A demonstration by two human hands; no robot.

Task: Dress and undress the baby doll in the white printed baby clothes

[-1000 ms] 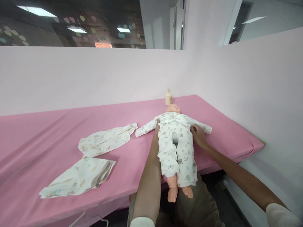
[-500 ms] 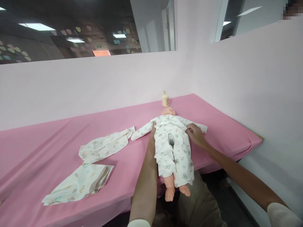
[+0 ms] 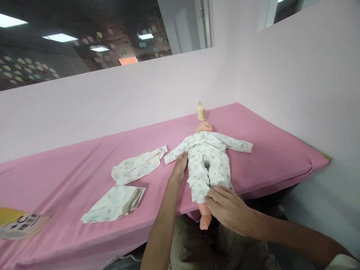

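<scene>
A baby doll lies on its back on the pink-covered table, its feet past the front edge. It wears a white printed top with both sleeves spread and matching trousers with an opening at the crotch. My left hand rests along the doll's side at the waist, fingers stretched out and touching the clothes. Over the lower trouser leg on the right side, my right hand has its fingers curled on the cloth, hiding that leg's cuff and foot.
Two folded printed cloths, one behind the other, lie left of the doll. A cream pump bottle stands beyond its head. A yellow and white package is at the left edge. White walls border the pink table cover.
My right hand has moved from the doll's waist down to the lower trouser leg. My left hand has slid slightly down the doll's side. The view has shifted, bringing in the package.
</scene>
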